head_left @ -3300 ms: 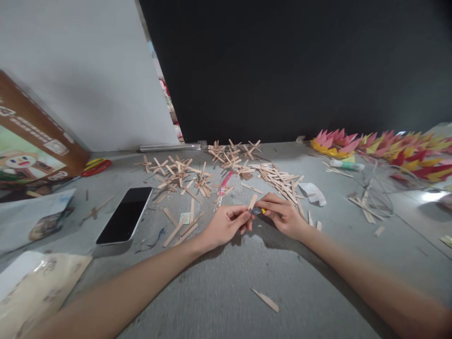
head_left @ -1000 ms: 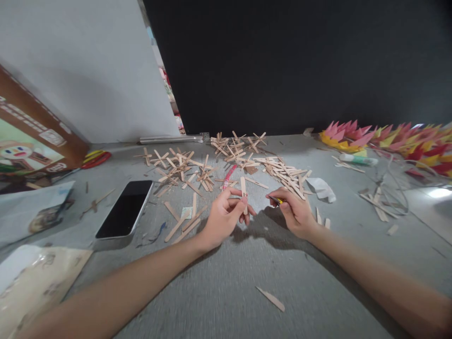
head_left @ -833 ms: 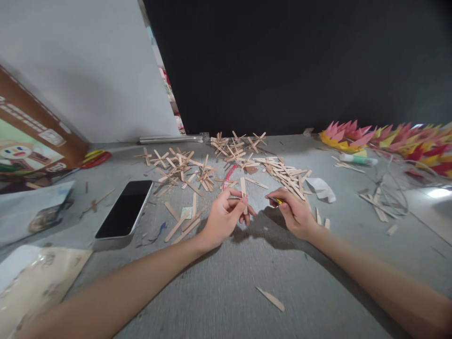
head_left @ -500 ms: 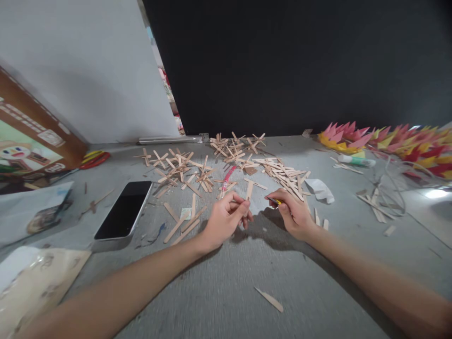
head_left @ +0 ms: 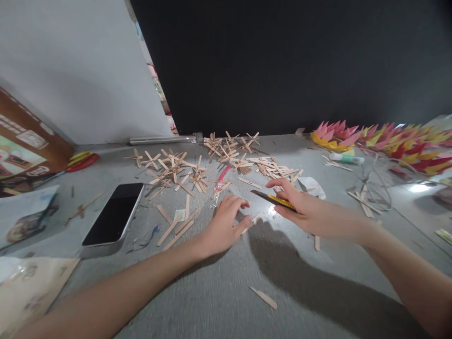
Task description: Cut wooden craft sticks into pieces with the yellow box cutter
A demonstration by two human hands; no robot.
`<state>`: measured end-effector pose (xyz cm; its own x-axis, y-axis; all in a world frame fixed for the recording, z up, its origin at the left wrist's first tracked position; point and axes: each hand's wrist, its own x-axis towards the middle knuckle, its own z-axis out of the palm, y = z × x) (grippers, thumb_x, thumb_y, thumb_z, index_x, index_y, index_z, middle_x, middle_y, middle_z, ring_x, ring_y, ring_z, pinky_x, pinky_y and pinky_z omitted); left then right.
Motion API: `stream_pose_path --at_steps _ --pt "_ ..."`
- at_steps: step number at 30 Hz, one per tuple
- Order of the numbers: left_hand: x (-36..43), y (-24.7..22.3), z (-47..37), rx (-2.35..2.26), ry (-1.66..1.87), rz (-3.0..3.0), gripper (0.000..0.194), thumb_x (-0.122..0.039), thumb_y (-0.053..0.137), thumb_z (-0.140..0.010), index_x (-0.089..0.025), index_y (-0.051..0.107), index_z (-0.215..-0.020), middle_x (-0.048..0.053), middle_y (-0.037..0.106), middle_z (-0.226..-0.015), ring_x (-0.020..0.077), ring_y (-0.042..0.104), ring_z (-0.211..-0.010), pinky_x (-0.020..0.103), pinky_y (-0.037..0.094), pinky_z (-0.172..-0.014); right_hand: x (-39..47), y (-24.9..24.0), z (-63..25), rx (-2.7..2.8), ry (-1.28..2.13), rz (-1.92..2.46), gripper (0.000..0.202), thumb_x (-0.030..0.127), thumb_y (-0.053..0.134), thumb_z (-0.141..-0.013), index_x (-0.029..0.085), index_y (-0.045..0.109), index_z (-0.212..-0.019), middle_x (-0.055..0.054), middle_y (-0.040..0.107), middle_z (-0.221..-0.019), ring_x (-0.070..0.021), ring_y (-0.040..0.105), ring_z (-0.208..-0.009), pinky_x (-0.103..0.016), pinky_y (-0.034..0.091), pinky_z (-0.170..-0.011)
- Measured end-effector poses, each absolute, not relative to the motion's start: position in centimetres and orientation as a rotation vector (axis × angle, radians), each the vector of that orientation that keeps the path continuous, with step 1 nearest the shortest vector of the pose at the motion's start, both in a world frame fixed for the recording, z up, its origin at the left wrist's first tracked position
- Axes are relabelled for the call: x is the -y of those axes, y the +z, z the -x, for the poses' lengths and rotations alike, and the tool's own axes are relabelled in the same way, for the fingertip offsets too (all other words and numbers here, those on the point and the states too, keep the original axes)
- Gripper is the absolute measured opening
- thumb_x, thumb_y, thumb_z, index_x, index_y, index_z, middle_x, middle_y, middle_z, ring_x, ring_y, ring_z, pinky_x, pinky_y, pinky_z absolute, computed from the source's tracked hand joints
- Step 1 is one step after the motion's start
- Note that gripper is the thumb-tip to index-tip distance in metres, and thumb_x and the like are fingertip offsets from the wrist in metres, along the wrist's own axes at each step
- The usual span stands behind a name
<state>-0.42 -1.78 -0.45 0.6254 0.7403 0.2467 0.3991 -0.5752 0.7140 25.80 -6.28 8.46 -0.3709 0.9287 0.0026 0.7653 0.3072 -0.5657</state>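
Closed firmly around a yellow-and-black cutter knife (head_left: 280, 202), our right hand (head_left: 303, 207) keeps its dark tip pointing toward our left side. Our left hand (head_left: 224, 225) has its fingers loosely curled, with a gap between forefinger and thumb. Just at that thumb's tip is a short wooden stick (head_left: 256, 219); we cannot tell whether the thumb touches it.

Nearest us, one sharp-ended stick (head_left: 264, 298) lies apart on the grey table (head_left: 197, 301). Past it on the left we see a phone (head_left: 115, 214), its screen dark, and, between phone and left hand, several loose sticks (head_left: 180, 227). Beyond our hands lie a crumpled white scrap (head_left: 311, 187), a pink-and-clear wrapper (head_left: 221, 179) and a heap of flat sticks (head_left: 271, 166). Farther left, crossed sticks (head_left: 173, 169) sit in a tangle. Over on the right we have a glue stick (head_left: 346, 158) and, behind it, pointed pink-and-yellow paper pieces (head_left: 334, 135). Farthest off, a black panel (head_left: 282, 66) stands along the table's back.
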Motion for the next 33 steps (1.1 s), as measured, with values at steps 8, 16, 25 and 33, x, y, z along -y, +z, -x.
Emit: stream_pose_path --at_steps 8,16,25,33 --pt "1.2 0.4 0.8 -0.686 0.396 -2.508 0.031 -0.033 0.055 -0.110 -0.039 0.070 -0.136 0.001 0.059 -0.155 0.0297 0.044 -0.147 0.056 0.032 -0.121 7.5 12.4 -27.3 2.494 0.840 1.702 0.037 0.037 0.049 -0.108 0.036 0.074 -0.136 0.000 0.079 -0.083 -0.0134 0.063 -0.058 -0.025 0.042 -0.058" --pt "1.6 0.0 0.7 -0.768 0.442 -2.503 0.052 -0.037 0.059 -0.108 -0.028 0.050 -0.158 0.007 0.056 -0.160 0.0289 0.044 -0.148 0.050 0.033 -0.122 7.7 10.9 -25.2 2.595 0.764 1.598 0.039 0.022 0.053 -0.102 0.030 0.081 -0.127 -0.001 0.076 -0.073 -0.0116 0.054 -0.054 -0.025 0.034 -0.056" --pt "1.6 -0.5 0.8 -0.742 0.420 -2.427 0.061 -0.032 0.055 -0.109 -0.039 0.035 -0.167 0.005 0.051 -0.165 0.0289 0.040 -0.153 0.051 0.029 -0.124 7.3 10.6 -24.3 2.574 0.892 1.577 0.037 0.022 0.047 -0.104 0.025 0.082 -0.115 0.001 0.068 -0.066 -0.0103 0.047 -0.051 -0.027 0.031 -0.057" --pt "1.4 -0.5 0.9 -0.654 0.393 -2.230 0.080 -0.027 0.054 -0.110 -0.037 0.007 -0.173 0.004 0.071 -0.146 0.0257 0.046 -0.145 0.050 0.026 -0.122 7.3 10.5 -24.4 2.550 0.949 1.577 0.038 0.021 0.048 -0.103 0.028 0.081 -0.119 0.003 0.063 -0.063 -0.0099 0.044 -0.050 -0.026 0.028 -0.053"
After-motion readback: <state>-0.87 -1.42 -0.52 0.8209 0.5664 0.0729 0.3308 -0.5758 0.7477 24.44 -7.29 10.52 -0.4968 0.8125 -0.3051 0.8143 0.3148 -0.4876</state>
